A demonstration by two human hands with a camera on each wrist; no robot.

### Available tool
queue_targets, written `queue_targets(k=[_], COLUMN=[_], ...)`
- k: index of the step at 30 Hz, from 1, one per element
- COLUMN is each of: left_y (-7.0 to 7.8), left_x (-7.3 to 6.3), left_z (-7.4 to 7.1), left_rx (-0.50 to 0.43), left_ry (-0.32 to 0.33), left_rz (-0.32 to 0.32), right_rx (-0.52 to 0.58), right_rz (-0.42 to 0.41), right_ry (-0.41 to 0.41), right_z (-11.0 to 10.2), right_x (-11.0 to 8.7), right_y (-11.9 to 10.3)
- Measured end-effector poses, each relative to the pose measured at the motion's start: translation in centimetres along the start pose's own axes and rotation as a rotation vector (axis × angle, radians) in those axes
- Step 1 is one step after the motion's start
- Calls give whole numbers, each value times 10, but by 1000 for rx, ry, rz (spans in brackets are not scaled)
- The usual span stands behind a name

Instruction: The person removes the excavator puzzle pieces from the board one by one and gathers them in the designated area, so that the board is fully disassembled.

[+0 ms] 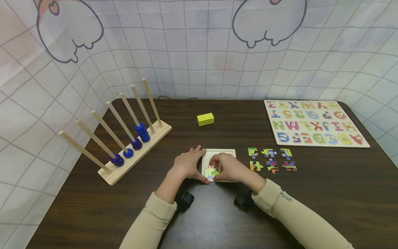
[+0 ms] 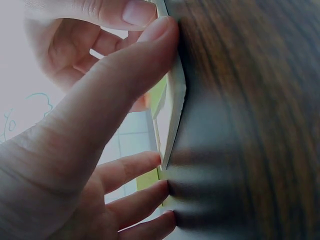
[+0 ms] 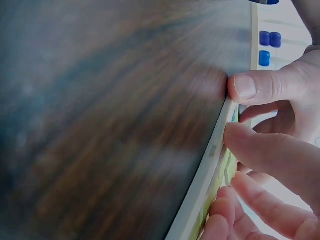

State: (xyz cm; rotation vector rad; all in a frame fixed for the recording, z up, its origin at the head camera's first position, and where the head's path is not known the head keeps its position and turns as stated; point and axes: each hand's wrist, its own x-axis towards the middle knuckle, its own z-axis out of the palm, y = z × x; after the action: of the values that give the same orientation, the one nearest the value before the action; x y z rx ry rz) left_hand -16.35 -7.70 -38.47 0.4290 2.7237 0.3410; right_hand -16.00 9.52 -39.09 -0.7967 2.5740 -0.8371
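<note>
A small pale wooden puzzle tray (image 1: 219,151) lies flat on the table between both hands, with green jigsaw pieces in its near left part. My left hand (image 1: 187,164) spans the tray's left side, thumb at the near edge and fingers stretched toward the far left corner. In the left wrist view these fingers (image 2: 135,202) look fairly straight. My right hand (image 1: 229,167) reaches over the tray from the right, its fingers curled and pinching a green puzzle piece (image 1: 215,172). The palm hides much of the tray. Several loose puzzle pieces (image 1: 256,166) lie in two rows to its right.
A wooden peg rack (image 1: 124,166) with blue beads stands at the left. A yellow block (image 1: 205,119) sits behind the tray. At the back right lies an alphabet board (image 1: 323,141). Patterned cloth (image 1: 199,62) hangs behind the table (image 1: 211,218).
</note>
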Motion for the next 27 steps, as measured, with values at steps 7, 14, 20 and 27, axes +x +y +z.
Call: queue_targets(k=[7,14,20,27], left_y=[-1,0,0,1], left_x=[1,-1,-1,-1], left_z=[2,1,1,0], left_rx=[-1,4,8,3], left_ry=[5,11,11,9], left_rz=[5,15,14,10], right_rx=[73,71,58,90], right_rz=[-15,-26,-26,-2], right_ry=[7,15,12,28], right_z=[0,-1,-3,-8], right_x=[-1,-1,-1,-7], right_y=[-2,-3,-3,3])
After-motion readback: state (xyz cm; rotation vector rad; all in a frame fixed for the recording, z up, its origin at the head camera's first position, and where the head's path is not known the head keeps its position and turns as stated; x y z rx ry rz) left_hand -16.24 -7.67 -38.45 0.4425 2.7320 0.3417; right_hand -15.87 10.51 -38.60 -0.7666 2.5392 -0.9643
